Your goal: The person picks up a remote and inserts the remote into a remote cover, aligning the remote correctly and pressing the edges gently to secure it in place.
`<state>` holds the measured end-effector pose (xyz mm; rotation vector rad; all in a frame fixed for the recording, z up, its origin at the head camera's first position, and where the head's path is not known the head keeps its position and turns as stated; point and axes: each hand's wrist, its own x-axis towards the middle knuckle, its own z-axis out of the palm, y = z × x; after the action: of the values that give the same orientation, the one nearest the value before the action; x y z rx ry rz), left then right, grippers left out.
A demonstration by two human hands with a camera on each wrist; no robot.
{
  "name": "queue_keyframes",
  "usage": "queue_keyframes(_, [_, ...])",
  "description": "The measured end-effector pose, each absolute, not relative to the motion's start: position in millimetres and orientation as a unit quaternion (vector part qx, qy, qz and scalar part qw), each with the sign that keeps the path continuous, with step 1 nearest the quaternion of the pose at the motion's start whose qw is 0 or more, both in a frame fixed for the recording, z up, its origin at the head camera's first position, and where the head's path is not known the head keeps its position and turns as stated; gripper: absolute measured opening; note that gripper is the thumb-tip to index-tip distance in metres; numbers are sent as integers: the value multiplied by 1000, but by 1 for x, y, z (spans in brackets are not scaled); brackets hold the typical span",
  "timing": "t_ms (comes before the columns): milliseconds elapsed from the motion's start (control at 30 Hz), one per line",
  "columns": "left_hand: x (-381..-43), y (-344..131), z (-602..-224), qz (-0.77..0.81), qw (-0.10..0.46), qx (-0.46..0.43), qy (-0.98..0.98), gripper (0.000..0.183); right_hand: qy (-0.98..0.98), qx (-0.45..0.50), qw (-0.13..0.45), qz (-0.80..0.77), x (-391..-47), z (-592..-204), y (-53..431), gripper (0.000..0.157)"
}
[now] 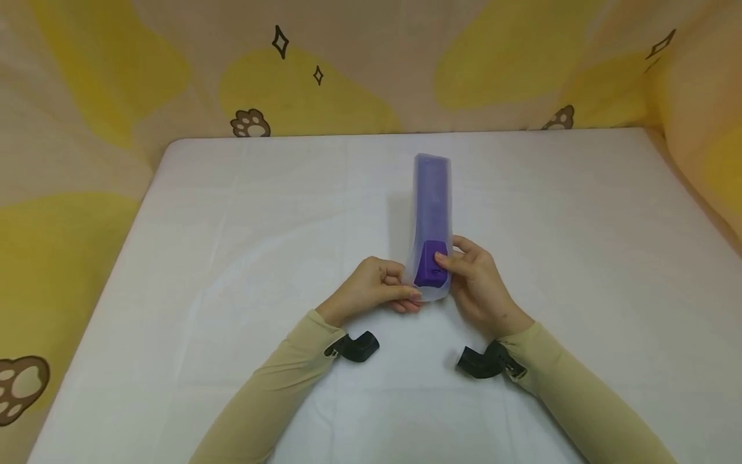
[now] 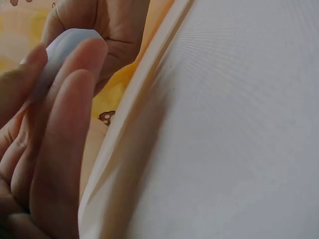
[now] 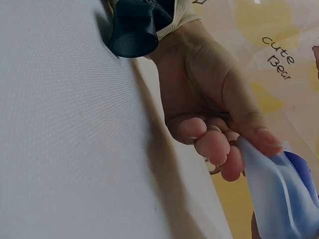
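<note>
A long, flat purple item (image 1: 433, 200), resembling a remote control, stands upright in a translucent sleeve (image 1: 433, 294). Its dark purple lower part (image 1: 426, 274) has a small latch-like mark. My left hand (image 1: 377, 283) pinches the sleeve's bottom left corner between thumb and fingers. On the right edge, my right hand (image 1: 481, 283) grips the sleeved item, thumb across the dark part and fingers behind. The right wrist view has the sleeve (image 3: 271, 191) pinched under that thumb. In the left wrist view, the pale sleeve end (image 2: 72, 40) lies between thumb and fingers.
A white-covered table (image 1: 174, 290) lies beneath both hands. Yellow and cream printed cloth (image 1: 359, 71) hangs behind it and along both sides. Black curved wrist mounts (image 1: 361, 347) stick out from the sleeve cuffs.
</note>
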<state>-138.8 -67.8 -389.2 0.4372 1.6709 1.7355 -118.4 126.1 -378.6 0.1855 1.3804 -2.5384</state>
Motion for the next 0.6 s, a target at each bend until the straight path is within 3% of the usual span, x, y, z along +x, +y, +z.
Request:
queue_keyframes(267, [-140,-67,-392,653,334,166,659,20,520,37,123,-844,-118,-382,127,30])
queue_keyframes(433, [-142,-67,-395,616,272,163,721,16,555,9,115,-824,-116,-385,127,35])
queue_keyframes(600, [-144,-69,-394,690,195,98,691,25,595,-25,142,-791,-111,-386,125,40])
